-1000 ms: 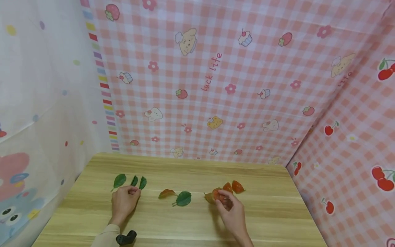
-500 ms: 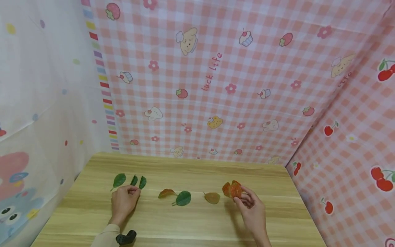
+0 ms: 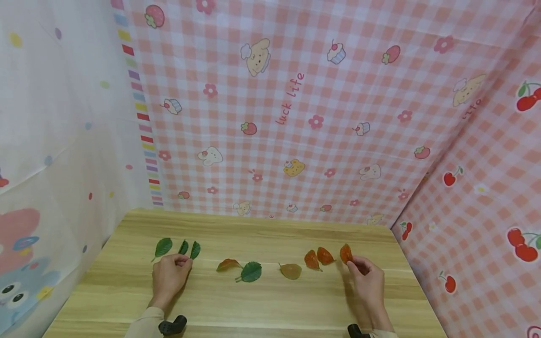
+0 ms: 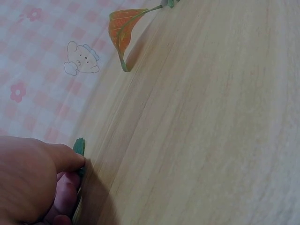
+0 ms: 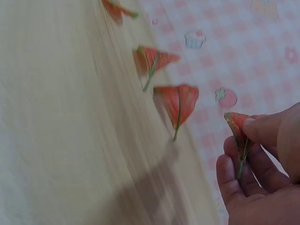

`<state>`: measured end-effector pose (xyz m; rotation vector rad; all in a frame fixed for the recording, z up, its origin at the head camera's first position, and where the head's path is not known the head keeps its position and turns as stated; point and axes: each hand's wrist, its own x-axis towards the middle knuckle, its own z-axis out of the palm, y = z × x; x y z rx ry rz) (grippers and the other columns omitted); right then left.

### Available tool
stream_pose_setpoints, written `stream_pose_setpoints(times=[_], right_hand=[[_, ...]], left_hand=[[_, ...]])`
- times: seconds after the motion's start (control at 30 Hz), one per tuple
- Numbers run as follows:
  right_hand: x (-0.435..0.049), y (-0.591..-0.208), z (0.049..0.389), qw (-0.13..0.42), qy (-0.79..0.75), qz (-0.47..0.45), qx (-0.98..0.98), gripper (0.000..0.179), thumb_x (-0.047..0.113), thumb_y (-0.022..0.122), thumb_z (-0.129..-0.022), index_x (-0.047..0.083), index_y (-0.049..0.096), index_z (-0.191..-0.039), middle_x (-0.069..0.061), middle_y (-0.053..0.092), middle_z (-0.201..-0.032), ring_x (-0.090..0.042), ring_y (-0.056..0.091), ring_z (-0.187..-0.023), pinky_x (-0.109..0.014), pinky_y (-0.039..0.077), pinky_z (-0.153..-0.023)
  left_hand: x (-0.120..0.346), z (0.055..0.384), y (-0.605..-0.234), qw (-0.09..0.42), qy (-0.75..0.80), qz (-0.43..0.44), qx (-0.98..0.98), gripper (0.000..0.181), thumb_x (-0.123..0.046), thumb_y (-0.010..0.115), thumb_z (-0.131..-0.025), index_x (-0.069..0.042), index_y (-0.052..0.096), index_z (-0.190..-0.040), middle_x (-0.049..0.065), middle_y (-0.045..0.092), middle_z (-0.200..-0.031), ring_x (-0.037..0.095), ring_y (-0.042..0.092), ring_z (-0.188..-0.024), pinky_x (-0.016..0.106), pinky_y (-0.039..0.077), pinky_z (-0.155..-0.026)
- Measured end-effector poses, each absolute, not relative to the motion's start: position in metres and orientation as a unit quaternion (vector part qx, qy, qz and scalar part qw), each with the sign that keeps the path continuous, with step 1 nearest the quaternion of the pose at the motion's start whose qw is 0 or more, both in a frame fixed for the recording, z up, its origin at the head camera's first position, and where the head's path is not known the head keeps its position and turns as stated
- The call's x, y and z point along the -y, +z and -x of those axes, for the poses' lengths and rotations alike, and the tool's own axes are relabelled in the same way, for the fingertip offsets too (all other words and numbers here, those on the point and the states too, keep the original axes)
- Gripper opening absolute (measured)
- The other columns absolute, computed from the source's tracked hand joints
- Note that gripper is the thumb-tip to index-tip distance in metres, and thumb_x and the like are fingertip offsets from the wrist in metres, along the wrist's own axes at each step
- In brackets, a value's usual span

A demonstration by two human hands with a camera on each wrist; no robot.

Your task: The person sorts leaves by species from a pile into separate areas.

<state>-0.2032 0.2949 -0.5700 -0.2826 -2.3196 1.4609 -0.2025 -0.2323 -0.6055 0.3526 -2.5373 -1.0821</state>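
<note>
Right hand (image 3: 367,284) pinches a red-orange leaf (image 3: 346,253) between thumb and fingers, near the right end of the table (image 3: 253,310); in the right wrist view its green stem hangs down in front of the fingers. Left hand (image 3: 171,279) has thumb and fingers closed on a narrow green leaf (image 3: 195,250) at its lower end, left part of the table. Second narrow green leaf (image 3: 183,247) just beside; fingers cover its lower end, so can't tell if it's gripped too. Broad green leaf (image 3: 163,247) lies left of those. Mid-table: curled orange leaf (image 3: 228,265), its stem reaching a round, toothed green leaf (image 3: 251,272). Right of them, a yellow-brown leaf (image 3: 290,271), then two red leaves (image 3: 312,259) side by side, between it and the right hand. Red ones look cupped, with visible midribs. Tabletop is pale, wood-grained, streaky. Black wrist devices (image 3: 172,325) at both wrists, beige sleeves (image 3: 145,324) below. Back cloth (image 3: 270,145) is pink-and-white gingham, creased, with strawberries, cupcakes, flowers, animal heads; it meets the far table edge. White dotted cloth (image 3: 72,117) on the left, cherry-print check cloth (image 3: 486,211) on the right. Readable text: "luck life" on the back cloth; another bit at the right corner is too distorted to read fully.
</note>
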Motion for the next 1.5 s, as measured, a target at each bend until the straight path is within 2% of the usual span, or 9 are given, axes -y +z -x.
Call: stream_pose_setpoints(times=[0.27,0.6,0.87,1.03,1.3,1.5], right_hand=[[-0.307,-0.578,0.221,0.148,0.478,0.144,0.854,0.017,0.006,0.084,-0.101,-0.005,0.083,-0.114,-0.018,0.085,-0.101,0.008,0.063,-0.077,-0.017,0.052,-0.067],[-0.312,-0.59,0.226,0.125,0.438,0.169,0.874,0.02,0.013,0.08,-0.104,-0.003,0.084,-0.114,-0.023,0.083,-0.112,-0.015,0.069,-0.095,-0.018,0.048,-0.076],[-0.316,-0.596,0.226,0.114,0.438,0.16,0.877,0.019,0.013,0.079,-0.105,-0.003,0.083,-0.113,-0.016,0.082,-0.103,-0.009,0.065,-0.088,-0.019,0.049,-0.076],[-0.319,-0.598,0.226,0.098,0.445,0.151,0.877,0.019,0.012,0.079,-0.105,-0.004,0.082,-0.115,-0.013,0.081,-0.104,-0.005,0.064,-0.088,-0.017,0.049,-0.077],[-0.323,-0.596,0.227,0.075,0.458,0.137,0.875,0.021,0.008,0.076,-0.106,-0.007,0.08,-0.119,-0.021,0.08,-0.113,-0.009,0.064,-0.093,-0.018,0.049,-0.079],[-0.325,-0.596,0.229,0.076,0.455,0.123,0.879,0.02,0.005,0.074,-0.106,-0.009,0.08,-0.119,-0.02,0.08,-0.111,-0.009,0.063,-0.094,-0.018,0.049,-0.08]], left_hand=[[0.233,0.2,-0.605,0.161,-0.385,-0.131,0.899,0.013,-0.014,0.084,-0.095,-0.002,0.087,-0.092,0.011,0.084,-0.082,0.016,0.074,-0.069,0.036,0.056,-0.07],[0.233,0.199,-0.608,0.157,-0.383,-0.134,0.9,0.013,-0.014,0.084,-0.096,-0.002,0.087,-0.092,0.01,0.083,-0.082,0.015,0.072,-0.069,0.035,0.056,-0.07],[0.232,0.199,-0.605,0.168,-0.381,-0.131,0.9,0.012,-0.012,0.085,-0.095,-0.002,0.087,-0.09,0.01,0.083,-0.08,0.014,0.072,-0.067,0.032,0.054,-0.068],[0.233,0.201,-0.605,0.165,-0.38,-0.13,0.901,0.013,-0.013,0.084,-0.096,-0.002,0.087,-0.091,0.01,0.083,-0.081,0.016,0.073,-0.069,0.032,0.054,-0.069],[0.233,0.202,-0.604,0.164,-0.38,-0.127,0.901,0.013,-0.014,0.083,-0.096,-0.002,0.087,-0.092,0.011,0.084,-0.083,0.018,0.074,-0.071,0.035,0.056,-0.07],[0.232,0.2,-0.602,0.163,-0.38,-0.121,0.902,0.013,-0.013,0.084,-0.097,0.0,0.087,-0.093,0.013,0.084,-0.084,0.019,0.075,-0.071,0.035,0.057,-0.07]])
